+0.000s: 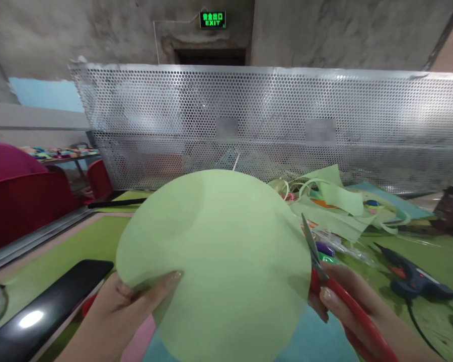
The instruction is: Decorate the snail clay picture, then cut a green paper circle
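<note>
A large round sheet of pale green paper (226, 241) is held up in front of me. My left hand (124, 311) grips its lower left edge, thumb on the near face and fingers behind. At the right edge, my right hand (347, 301) is closed around red-handled scissors (324, 274). Their blades point up beside the paper's rim and look nearly closed. Under the round sheet, parts of blue paper (313, 339) and pink paper (139, 337) show.
Pale green paper scraps (335, 201) are heaped at the back right. A dark glue gun (415, 276) with a cord lies on the right. To the left is a black glossy panel (53, 306). A perforated metal screen (264, 105) stands behind the table, with red chairs (30, 206) at the left.
</note>
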The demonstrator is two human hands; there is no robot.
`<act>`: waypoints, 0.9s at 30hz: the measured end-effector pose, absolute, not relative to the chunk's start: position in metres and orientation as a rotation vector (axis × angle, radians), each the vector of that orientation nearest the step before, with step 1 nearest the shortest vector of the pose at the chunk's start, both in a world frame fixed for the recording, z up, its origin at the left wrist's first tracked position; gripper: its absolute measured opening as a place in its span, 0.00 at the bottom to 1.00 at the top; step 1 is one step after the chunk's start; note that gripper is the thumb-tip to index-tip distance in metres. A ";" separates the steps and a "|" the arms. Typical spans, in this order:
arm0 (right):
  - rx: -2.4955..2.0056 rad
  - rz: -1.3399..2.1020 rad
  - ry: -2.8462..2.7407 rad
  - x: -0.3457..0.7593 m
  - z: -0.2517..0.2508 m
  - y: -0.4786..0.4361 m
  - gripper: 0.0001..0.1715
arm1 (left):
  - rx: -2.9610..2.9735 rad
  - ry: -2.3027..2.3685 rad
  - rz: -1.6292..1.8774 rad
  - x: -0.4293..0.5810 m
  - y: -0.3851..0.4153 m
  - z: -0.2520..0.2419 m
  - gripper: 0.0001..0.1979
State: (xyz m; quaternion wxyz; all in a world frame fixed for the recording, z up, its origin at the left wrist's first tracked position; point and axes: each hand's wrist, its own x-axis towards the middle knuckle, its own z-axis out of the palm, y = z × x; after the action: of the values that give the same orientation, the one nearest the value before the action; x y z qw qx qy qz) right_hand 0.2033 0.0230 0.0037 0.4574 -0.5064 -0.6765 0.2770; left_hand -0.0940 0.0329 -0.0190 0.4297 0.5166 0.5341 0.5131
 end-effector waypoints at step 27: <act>-1.295 0.808 -1.584 0.198 0.009 0.021 0.33 | 1.320 1.416 1.251 -0.094 0.034 -0.016 0.23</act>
State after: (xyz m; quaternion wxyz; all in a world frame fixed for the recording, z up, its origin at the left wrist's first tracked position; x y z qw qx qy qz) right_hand 0.1982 0.0206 0.0092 0.4535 -0.5246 -0.6418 0.3274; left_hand -0.0942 0.0343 -0.0156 0.4064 0.5233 0.5613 0.4959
